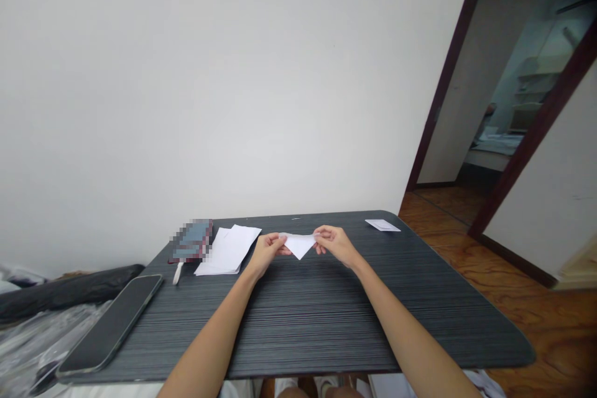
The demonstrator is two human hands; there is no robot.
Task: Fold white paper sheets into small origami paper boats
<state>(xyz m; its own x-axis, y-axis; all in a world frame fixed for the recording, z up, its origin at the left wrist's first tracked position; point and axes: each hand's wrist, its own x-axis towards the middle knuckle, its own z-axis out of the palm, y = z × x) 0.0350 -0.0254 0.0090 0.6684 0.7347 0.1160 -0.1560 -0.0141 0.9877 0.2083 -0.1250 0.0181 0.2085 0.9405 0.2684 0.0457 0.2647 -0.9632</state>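
Between my two hands is a small white piece of paper (pixel 300 245), folded to a triangle with its point toward me. My left hand (pixel 270 250) pinches its left corner between thumb and fingers. At the opposite corner, my right hand (pixel 333 242) has the paper in a like pinch. The paper is held just above the dark wood-grain table (pixel 317 323). A stack of white paper sheets (pixel 229 251) lies to the left of my left hand. Over on the right, near the far edge, rests another small white folded paper (pixel 383 225).
A phone (pixel 112 323) lies at the table's left edge. Behind it are a blurred-out dark item (pixel 192 240) and a small white stick-like thing (pixel 178 273). Plastic wrapping (pixel 56 329) and a black roll (pixel 69 292) sit left of the table. A doorway opens at right.
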